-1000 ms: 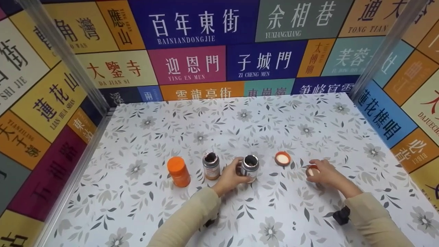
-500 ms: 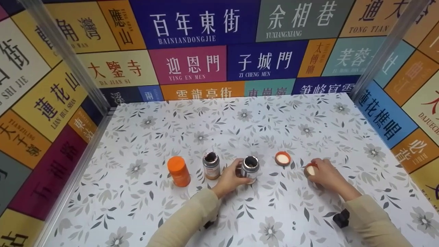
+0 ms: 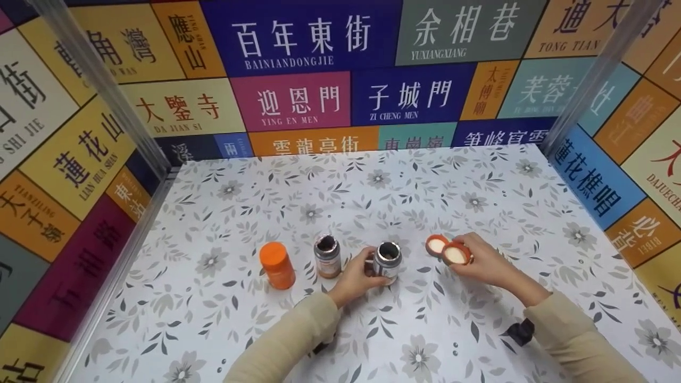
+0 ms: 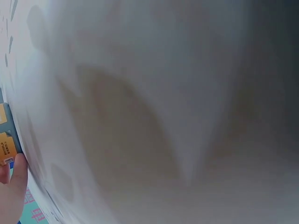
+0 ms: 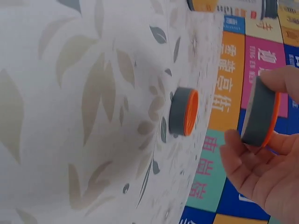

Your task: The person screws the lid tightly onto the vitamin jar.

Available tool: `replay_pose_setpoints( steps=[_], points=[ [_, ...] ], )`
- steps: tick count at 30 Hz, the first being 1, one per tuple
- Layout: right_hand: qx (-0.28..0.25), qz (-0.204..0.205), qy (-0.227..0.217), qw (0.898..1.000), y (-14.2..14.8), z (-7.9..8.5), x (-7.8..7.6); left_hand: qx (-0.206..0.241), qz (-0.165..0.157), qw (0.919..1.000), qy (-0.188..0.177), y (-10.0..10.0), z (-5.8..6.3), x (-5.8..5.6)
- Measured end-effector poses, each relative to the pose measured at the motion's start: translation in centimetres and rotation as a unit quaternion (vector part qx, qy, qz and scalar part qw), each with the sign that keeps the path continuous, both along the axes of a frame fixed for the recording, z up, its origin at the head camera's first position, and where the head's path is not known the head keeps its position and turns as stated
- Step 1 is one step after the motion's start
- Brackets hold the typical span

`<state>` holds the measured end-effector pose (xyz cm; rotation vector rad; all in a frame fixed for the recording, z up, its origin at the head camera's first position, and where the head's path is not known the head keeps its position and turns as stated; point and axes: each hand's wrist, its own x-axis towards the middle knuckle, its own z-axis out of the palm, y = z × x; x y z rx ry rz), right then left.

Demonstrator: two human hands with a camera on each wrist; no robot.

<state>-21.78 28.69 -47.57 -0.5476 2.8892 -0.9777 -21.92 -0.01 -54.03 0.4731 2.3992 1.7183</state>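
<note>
My left hand (image 3: 352, 277) grips a grey open-topped bottle (image 3: 388, 256) standing on the table, its torn foil rim facing up. In the left wrist view only the thumb side of that hand and the bottle's orange label (image 4: 6, 148) show at the edge. My right hand (image 3: 488, 261) pinches a grey and orange bottle cap (image 3: 456, 254), hollow side with a pale liner upward. The right wrist view has this cap (image 5: 259, 113) raised off the table, between thumb and fingers. A second matching cap (image 5: 178, 111) lies on the tabletop, hollow side up, close beside it.
Another uncapped grey bottle (image 3: 327, 258) with torn foil stands left of my left hand. Farther left is an orange bottle (image 3: 277, 267) with its orange cap on. Sign-printed panels (image 3: 298, 101) rise behind and beside the flower-patterned table (image 3: 340, 186).
My right hand has carried its cap leftward, from the right to beside the cap on the table. My left hand and the bottles stay in place.
</note>
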Motion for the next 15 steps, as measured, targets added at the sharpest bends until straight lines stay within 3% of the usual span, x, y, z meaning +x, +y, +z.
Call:
replay_pose_setpoints(
  steps=[9,15],
  points=[
    [-0.038,0.055,0.014,0.998,-2.9,0.2,-0.1,-0.003,-0.011,0.9999,0.005,-0.3,-0.2,-0.1],
    [-0.028,0.074,0.039,0.996,-4.3,0.6,-0.4,-0.001,-0.014,0.9999,0.004,-0.1,-0.4,-0.2]
  ],
)
